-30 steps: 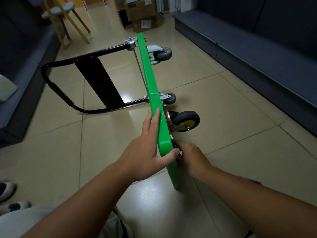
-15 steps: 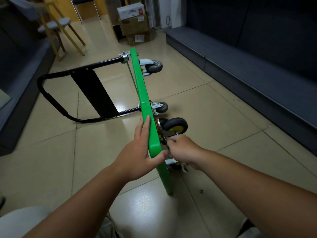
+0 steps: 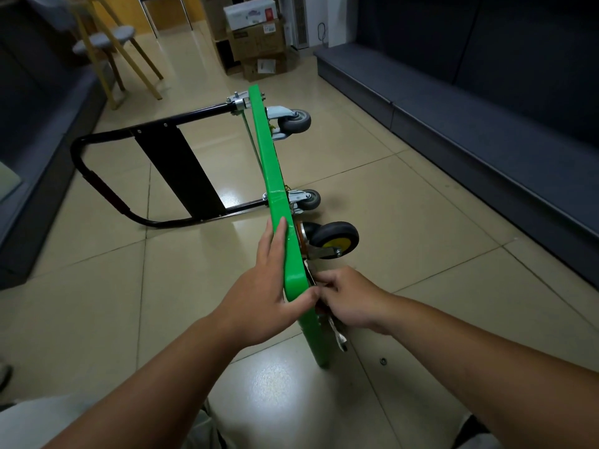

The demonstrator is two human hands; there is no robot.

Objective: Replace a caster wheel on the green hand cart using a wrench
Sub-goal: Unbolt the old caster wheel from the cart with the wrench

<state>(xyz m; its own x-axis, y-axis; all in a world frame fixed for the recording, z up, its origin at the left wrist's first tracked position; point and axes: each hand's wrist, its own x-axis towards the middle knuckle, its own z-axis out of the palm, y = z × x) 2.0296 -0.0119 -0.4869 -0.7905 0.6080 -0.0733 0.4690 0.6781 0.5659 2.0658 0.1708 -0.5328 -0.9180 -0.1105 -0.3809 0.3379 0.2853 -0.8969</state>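
1. Closest to me on the floor [image 3: 421,222], by the cart's near end: a small metal ring [image 3: 383,361], a nut or a washer, I can't tell which. Loose hardware lying around makes me think a mount is already partly undone.
2. The wrench [image 3: 337,335] sits against the underside of the green cart [image 3: 275,176] at its near end, with its lower tip poking out under the hand.
3. Right hand [image 3: 350,299]: fingers curled in tight on the top of the wrench, right up against the underside. Which bolt it's on is hidden behind the hand.
4. Left hand [image 3: 262,296]: fingers laid flat and straight on the deck's top face, thumb hooked over the near edge, so it's clamping the cart steady. The cart is tipped up on one long edge with the wheels facing right.
5. Just past the hands, the black caster with the yellow hub [image 3: 337,241] is on its plate. It doesn't match the others, so I'd guess it's either the new one or the one coming off.
6. Further along are two grey casters [image 3: 309,199] [image 3: 295,121], both mounted.
7. The black handle [image 3: 107,192] sticks out left. Cardboard boxes [image 3: 259,43] sit at the far end.
8. My read: mid-job, fasteners still being worked, and the cart isn't back on its wheels yet.
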